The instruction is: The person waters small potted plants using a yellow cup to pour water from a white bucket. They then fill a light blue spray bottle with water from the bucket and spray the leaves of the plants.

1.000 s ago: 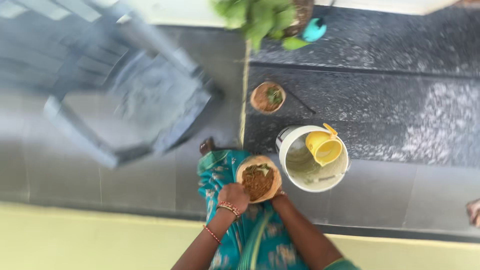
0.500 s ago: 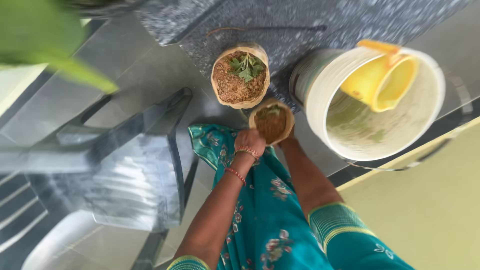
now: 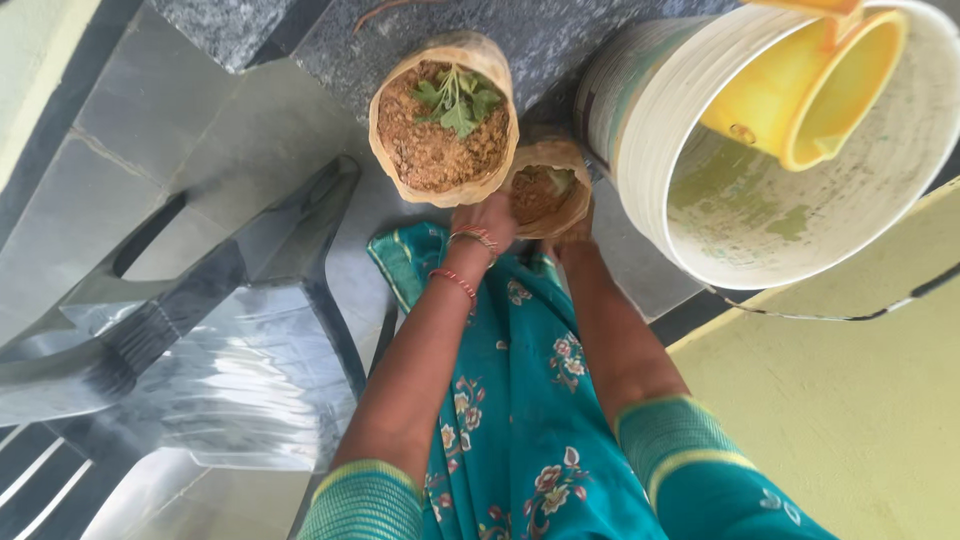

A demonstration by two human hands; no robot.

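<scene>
- The left hand is clasped on the rim of a small brown grow bag, at the bag's 8 o'clock side, with the fingers curled over the edge.
- The right hand is mostly hidden behind the same bag; it presses against the bag's 4 o'clock side, and I cannot tell how its fingers are set, only that it grips the bag from below.
- The small bag holds dark soil with a bit of green in it, and sits low over the grey floor, just above the person's teal flowered garment.
- A larger brown grow bag stands at the small bag's 10 o'clock, touching or just beside it, filled with lighter crumbly soil and a small leafy seedling near its top.
- A white bucket stands at the small bag's 2 o'clock, just beside it, on the dark speckled stone step.
- A yellow mug lies tilted inside the bucket against its upper rim.
- A grey plastic chair stands at 8 o'clock from the hands, near the person's left arm.
- Red and gold bangles ring the left wrist.
- A pale yellow surface fills the 4 o'clock corner.
</scene>
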